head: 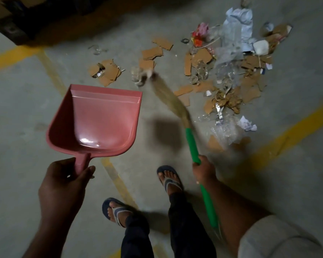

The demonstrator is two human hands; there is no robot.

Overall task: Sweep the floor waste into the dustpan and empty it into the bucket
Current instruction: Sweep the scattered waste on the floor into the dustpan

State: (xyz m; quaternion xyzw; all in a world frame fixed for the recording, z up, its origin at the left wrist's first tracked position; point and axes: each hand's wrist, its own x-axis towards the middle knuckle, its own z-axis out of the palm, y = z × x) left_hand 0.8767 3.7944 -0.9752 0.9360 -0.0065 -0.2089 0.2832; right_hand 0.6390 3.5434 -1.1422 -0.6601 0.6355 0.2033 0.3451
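My left hand [67, 181] grips the handle of a pink dustpan [99, 120], held above the floor with its mouth pointing away from me; the pan holds nothing. My right hand [203, 170] grips the green handle of a grass broom [192, 144]. Its blurred bristles [166, 94] reach out to some clear plastic scraps on the floor just beyond the pan. Floor waste [226, 77] lies ahead and to the right: torn cardboard pieces, clear plastic, crumpled paper, a red wrapper. No bucket is in view.
The grey concrete floor [22, 108] carries yellow painted lines [52, 71]. A dark bulky object [35, 17] stands at the far left. My two feet in slippers [170, 179] stand between the pan and the broom.
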